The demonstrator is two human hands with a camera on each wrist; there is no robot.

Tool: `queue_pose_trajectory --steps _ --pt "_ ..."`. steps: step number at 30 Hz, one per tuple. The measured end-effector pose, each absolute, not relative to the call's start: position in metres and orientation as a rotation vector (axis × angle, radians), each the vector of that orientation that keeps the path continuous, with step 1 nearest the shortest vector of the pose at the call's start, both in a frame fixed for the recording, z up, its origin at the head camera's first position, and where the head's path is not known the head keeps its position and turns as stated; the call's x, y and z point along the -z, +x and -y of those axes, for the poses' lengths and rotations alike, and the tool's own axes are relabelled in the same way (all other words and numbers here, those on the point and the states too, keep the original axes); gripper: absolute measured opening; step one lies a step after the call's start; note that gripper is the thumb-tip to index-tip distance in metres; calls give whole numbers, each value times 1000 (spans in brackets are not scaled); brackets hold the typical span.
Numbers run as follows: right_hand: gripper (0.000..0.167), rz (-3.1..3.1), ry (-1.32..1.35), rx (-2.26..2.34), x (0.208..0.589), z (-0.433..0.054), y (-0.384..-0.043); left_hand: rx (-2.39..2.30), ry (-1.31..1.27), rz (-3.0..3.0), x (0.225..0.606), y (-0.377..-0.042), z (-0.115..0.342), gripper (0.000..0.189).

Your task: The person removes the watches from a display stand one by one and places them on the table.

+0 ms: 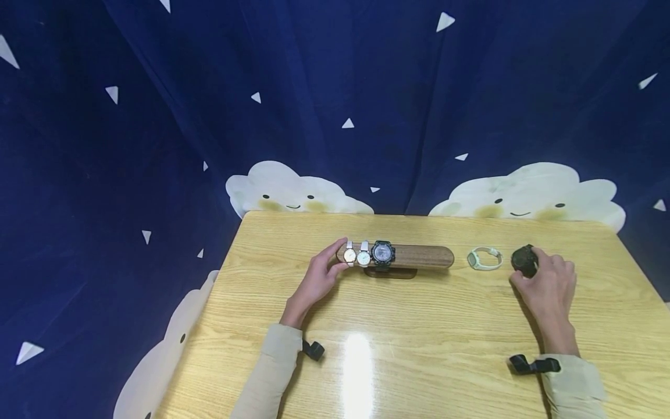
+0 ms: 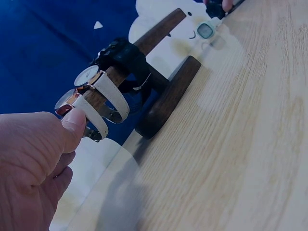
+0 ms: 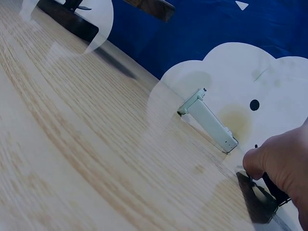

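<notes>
A wooden watch stand point(image 1: 424, 256) holds two white-strapped watches point(image 1: 363, 257) near its left end and a chunky black watch point(image 1: 383, 252) beside them. At that end my left hand point(image 1: 320, 276) has thumb and fingers around the outermost white-strapped watch point(image 2: 86, 110), its thumb on the strap in the left wrist view. Far to the right, my right hand point(image 1: 552, 285) grips a dark watch point(image 1: 524, 261) between thumb and fingers, low over the table. Just left of it a pale green watch point(image 1: 484, 259) lies on its side with its strap looped.
The light wooden table point(image 1: 419, 326) ends at a dark blue curtain point(image 1: 314, 87) with white triangles and smiling clouds. The stand's bar rises above a dark wooden base point(image 2: 168, 101). A black wrist camera point(image 1: 314, 350) is on the left sleeve, another point(image 1: 534, 365) on the right.
</notes>
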State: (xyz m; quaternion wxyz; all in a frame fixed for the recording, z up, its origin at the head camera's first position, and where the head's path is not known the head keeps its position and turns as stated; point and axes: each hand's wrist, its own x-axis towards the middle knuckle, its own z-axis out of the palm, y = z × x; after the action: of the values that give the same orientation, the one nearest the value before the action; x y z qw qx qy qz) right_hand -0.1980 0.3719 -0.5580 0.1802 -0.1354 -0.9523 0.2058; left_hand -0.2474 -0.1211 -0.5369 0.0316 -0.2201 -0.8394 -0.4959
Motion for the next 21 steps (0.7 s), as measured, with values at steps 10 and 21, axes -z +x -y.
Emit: queue_pose_trajectory --steps 10,21 --pt "71 2683 -370 -582 559 -373 -198 1526 -673 2591 537 -248 121 64" --pt "67 2674 -324 -586 558 -375 -198 1509 -693 2573 538 -248 121 64"
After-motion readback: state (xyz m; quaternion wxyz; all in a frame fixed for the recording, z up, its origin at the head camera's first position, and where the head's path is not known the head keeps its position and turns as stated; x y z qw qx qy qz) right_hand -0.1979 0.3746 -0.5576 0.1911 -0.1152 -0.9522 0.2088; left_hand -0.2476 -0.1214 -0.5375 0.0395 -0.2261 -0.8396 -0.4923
